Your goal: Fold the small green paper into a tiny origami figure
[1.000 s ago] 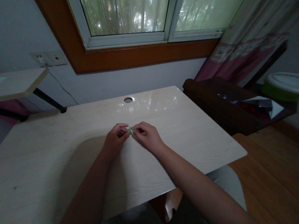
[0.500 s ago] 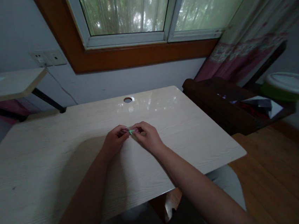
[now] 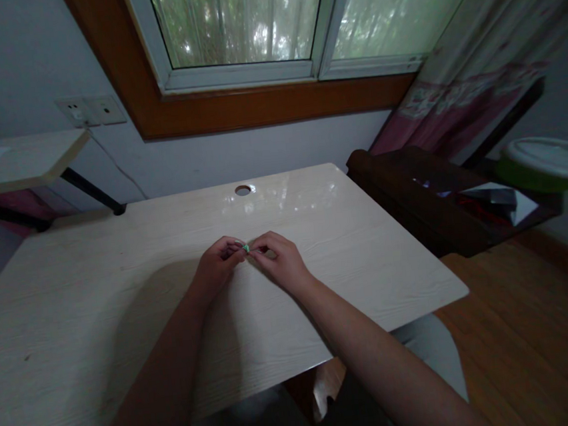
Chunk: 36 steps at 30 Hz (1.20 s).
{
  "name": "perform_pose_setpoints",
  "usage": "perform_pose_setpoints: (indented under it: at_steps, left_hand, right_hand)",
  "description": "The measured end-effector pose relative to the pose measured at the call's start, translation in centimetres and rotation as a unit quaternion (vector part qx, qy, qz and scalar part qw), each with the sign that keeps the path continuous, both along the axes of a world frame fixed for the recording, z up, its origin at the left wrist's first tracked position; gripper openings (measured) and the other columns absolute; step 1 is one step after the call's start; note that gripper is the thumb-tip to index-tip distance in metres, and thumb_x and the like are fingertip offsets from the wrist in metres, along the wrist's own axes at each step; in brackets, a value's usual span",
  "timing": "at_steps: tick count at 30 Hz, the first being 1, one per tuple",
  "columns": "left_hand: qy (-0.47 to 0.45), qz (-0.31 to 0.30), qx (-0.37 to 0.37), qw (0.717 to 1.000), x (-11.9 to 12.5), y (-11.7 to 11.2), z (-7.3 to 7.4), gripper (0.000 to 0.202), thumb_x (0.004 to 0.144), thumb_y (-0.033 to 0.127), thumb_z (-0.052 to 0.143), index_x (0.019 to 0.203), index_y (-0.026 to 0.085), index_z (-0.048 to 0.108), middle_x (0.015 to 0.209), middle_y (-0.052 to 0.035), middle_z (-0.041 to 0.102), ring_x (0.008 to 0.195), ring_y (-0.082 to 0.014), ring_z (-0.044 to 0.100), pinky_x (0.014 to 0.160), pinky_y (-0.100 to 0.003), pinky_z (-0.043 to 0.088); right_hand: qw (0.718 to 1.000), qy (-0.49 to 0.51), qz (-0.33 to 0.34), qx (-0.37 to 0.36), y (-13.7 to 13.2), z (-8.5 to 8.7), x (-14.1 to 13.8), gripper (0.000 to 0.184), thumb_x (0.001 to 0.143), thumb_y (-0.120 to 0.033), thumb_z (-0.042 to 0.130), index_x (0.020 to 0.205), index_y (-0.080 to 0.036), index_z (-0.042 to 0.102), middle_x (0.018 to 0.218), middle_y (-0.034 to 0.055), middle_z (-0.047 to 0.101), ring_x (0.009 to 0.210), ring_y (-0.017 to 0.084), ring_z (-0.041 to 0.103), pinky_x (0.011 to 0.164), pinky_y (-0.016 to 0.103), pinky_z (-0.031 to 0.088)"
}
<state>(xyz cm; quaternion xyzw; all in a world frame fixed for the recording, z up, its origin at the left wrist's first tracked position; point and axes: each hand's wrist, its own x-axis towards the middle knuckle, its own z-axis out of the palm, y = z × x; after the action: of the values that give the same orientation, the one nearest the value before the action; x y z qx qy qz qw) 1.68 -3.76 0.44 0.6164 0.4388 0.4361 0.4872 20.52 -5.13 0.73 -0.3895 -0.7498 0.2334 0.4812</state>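
Both hands meet over the middle of a pale wooden table (image 3: 96, 305). My left hand (image 3: 217, 265) and my right hand (image 3: 281, 260) each pinch a tiny green piece (image 3: 246, 247) between their fingertips. Only a speck of the piece shows; most of it is hidden by the fingers, and I cannot make out what it is. Both hands rest low on the tabletop, fingers curled.
A round cable hole (image 3: 242, 190) sits near the table's far edge. A dark wooden cabinet (image 3: 412, 187) stands close to the right, with a green-rimmed lid (image 3: 550, 164) beyond it. A small shelf (image 3: 18, 161) juts out at the far left. A window and curtains are behind.
The hands stay in place; the fingertips have closed in on the green piece, so less of it shows than before.
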Motion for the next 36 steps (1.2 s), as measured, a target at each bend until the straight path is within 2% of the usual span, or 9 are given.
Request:
perform_pose_setpoints:
  at_steps: [7, 13, 23, 27, 31, 36]
  left_hand:
    - [-0.017, -0.009, -0.008, 1.000, -0.01, -0.10, 0.09, 0.024, 0.078, 0.034, 0.072, 0.093, 0.017, 0.063, 0.078, -0.0024, 0.067, 0.074, -0.0164, 0.063, 0.073, -0.027, 0.047]
    - [-0.014, -0.018, -0.011, 1.000, 0.05, -0.14, 0.18, 0.023, 0.078, 0.033, 0.073, 0.092, 0.017, 0.064, 0.078, -0.0028, 0.068, 0.075, -0.0170, 0.064, 0.075, -0.028, 0.048]
    - [-0.050, -0.047, -0.025, 0.997, -0.29, -0.57, 0.73, 0.028, 0.078, 0.030, 0.071, 0.102, 0.017, 0.068, 0.094, -0.0059, 0.070, 0.088, -0.0200, 0.065, 0.085, -0.032, 0.049]
    - [-0.005, -0.044, -0.014, 0.999, -0.30, -0.34, 0.47, 0.029, 0.076, 0.034, 0.073, 0.100, 0.018, 0.068, 0.095, -0.0058, 0.071, 0.088, -0.0207, 0.065, 0.084, -0.031, 0.049]
    - [0.036, -0.030, -0.005, 0.999, -0.25, -0.36, 0.70, 0.029, 0.077, 0.038, 0.073, 0.097, 0.018, 0.068, 0.089, -0.0044, 0.071, 0.081, -0.0191, 0.064, 0.076, -0.029, 0.049]
    - [0.037, -0.017, -0.005, 0.999, -0.27, -0.43, 0.87, 0.029, 0.077, 0.044, 0.073, 0.087, 0.017, 0.067, 0.078, -0.0026, 0.069, 0.072, -0.0175, 0.062, 0.069, -0.027, 0.047]
  right_hand:
    - [1.000, -0.013, -0.010, -0.012, 0.00, 0.12, 0.05, 0.011, 0.089, -0.022, 0.063, 0.098, -0.022, 0.069, 0.087, 0.0036, 0.066, 0.081, 0.016, 0.061, 0.074, 0.027, 0.048]
    - [0.999, -0.027, -0.024, -0.016, 0.13, -0.12, 0.02, 0.010, 0.088, -0.019, 0.061, 0.093, -0.021, 0.070, 0.084, 0.0036, 0.067, 0.079, 0.016, 0.061, 0.072, 0.027, 0.047]
    - [0.999, 0.001, -0.046, -0.024, 0.15, -0.21, 0.14, 0.009, 0.087, -0.020, 0.061, 0.089, -0.019, 0.070, 0.081, 0.0030, 0.065, 0.075, 0.015, 0.059, 0.069, 0.026, 0.046]
    - [0.999, -0.003, -0.035, -0.025, 0.14, -0.32, 0.13, 0.011, 0.087, -0.020, 0.061, 0.091, -0.020, 0.071, 0.083, 0.0030, 0.065, 0.078, 0.015, 0.060, 0.070, 0.026, 0.046]
    - [1.000, -0.010, -0.020, -0.020, 0.12, -0.36, 0.14, 0.012, 0.087, -0.019, 0.060, 0.093, -0.021, 0.070, 0.085, 0.0033, 0.065, 0.079, 0.015, 0.059, 0.069, 0.026, 0.046]
    - [1.000, -0.020, -0.003, -0.020, 0.00, -0.18, 0.20, 0.011, 0.088, -0.020, 0.060, 0.094, -0.021, 0.069, 0.086, 0.0039, 0.065, 0.079, 0.016, 0.059, 0.069, 0.026, 0.047]
